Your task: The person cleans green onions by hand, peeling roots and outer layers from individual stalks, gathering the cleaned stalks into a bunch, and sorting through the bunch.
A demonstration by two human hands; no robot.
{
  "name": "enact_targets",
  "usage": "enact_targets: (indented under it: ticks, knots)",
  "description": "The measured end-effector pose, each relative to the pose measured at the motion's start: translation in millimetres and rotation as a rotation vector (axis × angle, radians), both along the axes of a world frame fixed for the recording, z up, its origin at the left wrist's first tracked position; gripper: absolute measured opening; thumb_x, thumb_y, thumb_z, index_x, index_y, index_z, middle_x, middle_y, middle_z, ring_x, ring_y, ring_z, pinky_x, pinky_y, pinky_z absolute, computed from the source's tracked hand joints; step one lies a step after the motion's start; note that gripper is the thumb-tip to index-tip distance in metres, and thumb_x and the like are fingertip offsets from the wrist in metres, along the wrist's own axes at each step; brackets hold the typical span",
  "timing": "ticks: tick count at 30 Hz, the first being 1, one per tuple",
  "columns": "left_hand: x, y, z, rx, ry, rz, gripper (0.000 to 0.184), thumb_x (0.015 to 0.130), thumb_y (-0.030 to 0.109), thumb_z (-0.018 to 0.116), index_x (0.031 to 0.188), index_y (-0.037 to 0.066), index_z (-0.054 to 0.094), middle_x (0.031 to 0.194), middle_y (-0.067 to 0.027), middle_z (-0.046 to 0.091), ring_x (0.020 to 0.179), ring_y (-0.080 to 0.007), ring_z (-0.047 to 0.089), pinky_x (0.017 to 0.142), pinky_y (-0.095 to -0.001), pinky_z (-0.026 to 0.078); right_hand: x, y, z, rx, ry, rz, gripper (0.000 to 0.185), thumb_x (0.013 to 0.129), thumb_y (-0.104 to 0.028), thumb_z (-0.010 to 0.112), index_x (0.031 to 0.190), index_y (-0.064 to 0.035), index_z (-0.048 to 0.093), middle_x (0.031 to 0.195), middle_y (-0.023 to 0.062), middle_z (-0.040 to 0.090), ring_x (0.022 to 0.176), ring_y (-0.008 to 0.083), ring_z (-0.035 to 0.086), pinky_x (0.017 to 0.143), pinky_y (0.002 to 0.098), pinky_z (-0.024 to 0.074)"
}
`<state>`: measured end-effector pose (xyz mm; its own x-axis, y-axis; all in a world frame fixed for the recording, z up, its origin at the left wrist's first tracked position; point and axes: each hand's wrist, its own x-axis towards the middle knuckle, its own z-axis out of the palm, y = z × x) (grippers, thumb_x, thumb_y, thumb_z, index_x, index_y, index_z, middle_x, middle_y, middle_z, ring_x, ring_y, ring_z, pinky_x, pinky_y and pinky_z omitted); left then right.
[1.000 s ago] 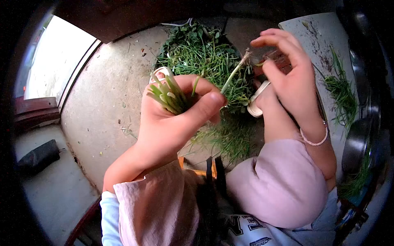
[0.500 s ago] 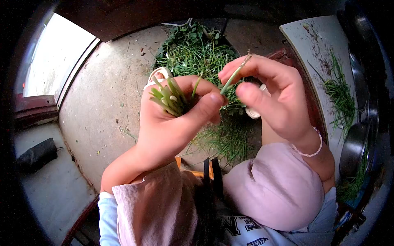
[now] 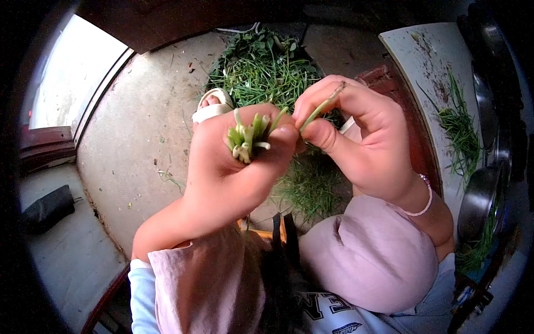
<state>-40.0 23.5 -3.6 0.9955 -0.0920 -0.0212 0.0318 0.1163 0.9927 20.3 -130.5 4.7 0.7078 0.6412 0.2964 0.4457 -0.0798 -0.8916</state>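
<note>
My left hand [image 3: 233, 167] is closed around a bunch of chives [image 3: 245, 136], their pale, whitish-green ends sticking up out of the fist. Their leaves are hidden behind the hand. My right hand [image 3: 361, 133] pinches a single chive stalk [image 3: 321, 110] between thumb and forefinger, close to my left fingertips. The upper end of that stalk is brownish and dry. Below both hands, a large heap of green chives [image 3: 261, 69] lies on the floor, and more loose green blades [image 3: 311, 189] lie nearer to me.
A white board or ledge [image 3: 411, 61] on the right carries dirt and a clump of chives [image 3: 459, 133]. Metal pans [image 3: 478, 200] stand at the far right. A black object [image 3: 50, 209] rests on the left. My sandalled foot [image 3: 213, 103] is beside the heap.
My right thumb and forefinger have closed on the single stalk; before, they were apart around it. The left fist has turned, so the bunch's ends point more toward the camera.
</note>
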Motion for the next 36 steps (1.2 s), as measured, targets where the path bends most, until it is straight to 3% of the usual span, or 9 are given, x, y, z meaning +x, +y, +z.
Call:
enact_targets:
  ticks: [14, 23, 29, 31, 34, 36]
  knots:
    - [-1, -2, 5, 0.066, 0.010, 0.065, 0.011, 0.075, 0.001, 0.050, 0.064, 0.000, 0.049, 0.055, 0.0011, 0.046, 0.052, -0.0036, 0.040, 0.046, -0.0187, 0.034, 0, -1, 3, -0.089, -0.051, 0.013, 0.007, 0.076, -0.006, 0.052, 0.076, 0.0010, 0.051, 0.077, 0.0067, 0.052, 0.073, 0.0127, 0.048, 0.067, 0.0238, 0.0379]
    - [0, -1, 10, 0.052, 0.024, 0.049, 0.010, 0.075, -0.001, 0.048, 0.065, 0.000, 0.050, 0.056, 0.0022, 0.046, 0.052, -0.0028, 0.041, 0.045, -0.0178, 0.033, -2, -2, 2, 0.051, 0.294, -0.029, 0.006, 0.075, -0.004, 0.047, 0.077, 0.0010, 0.050, 0.076, 0.0040, 0.051, 0.072, 0.0093, 0.047, 0.068, 0.0213, 0.0367]
    - [0, 1, 7, 0.028, -0.013, 0.065, 0.009, 0.074, -0.002, 0.047, 0.066, -0.001, 0.050, 0.058, 0.0014, 0.048, 0.054, -0.0032, 0.042, 0.047, -0.0173, 0.034, 5, -9, -4, 0.091, 0.447, -0.093, 0.014, 0.078, -0.003, 0.038, 0.071, 0.0009, 0.049, 0.065, 0.0033, 0.050, 0.065, 0.0076, 0.045, 0.062, 0.0201, 0.0363]
    - [0, 1, 8, 0.048, -0.036, 0.077, 0.009, 0.074, -0.002, 0.047, 0.066, -0.001, 0.050, 0.058, 0.0014, 0.048, 0.054, -0.0033, 0.042, 0.047, -0.0172, 0.034, 8, -9, -7, 0.061, 0.385, -0.135, 0.015, 0.078, -0.003, 0.038, 0.068, 0.0004, 0.049, 0.062, 0.0031, 0.049, 0.063, 0.0080, 0.045, 0.062, 0.0203, 0.0360]
    - [0, 1, 9, 0.042, -0.056, 0.103, 0.008, 0.073, -0.003, 0.047, 0.066, -0.001, 0.051, 0.057, 0.0012, 0.048, 0.053, -0.0037, 0.042, 0.047, -0.0170, 0.034, 23, -15, -15, 0.125, 0.193, -0.392, 0.018, 0.076, -0.004, 0.044, 0.060, -0.0021, 0.050, 0.059, 0.0002, 0.050, 0.057, 0.0047, 0.044, 0.053, 0.0177, 0.0351]
    - [0, 2, 10, 0.092, -0.074, 0.165, 0.008, 0.073, -0.003, 0.049, 0.065, -0.001, 0.051, 0.056, 0.0010, 0.047, 0.052, -0.0037, 0.042, 0.046, -0.0171, 0.033, 32, -25, -19, 0.161, 0.274, -0.494, 0.017, 0.075, -0.006, 0.047, 0.059, -0.0025, 0.051, 0.057, -0.0016, 0.050, 0.054, 0.0040, 0.043, 0.051, 0.0170, 0.0340]
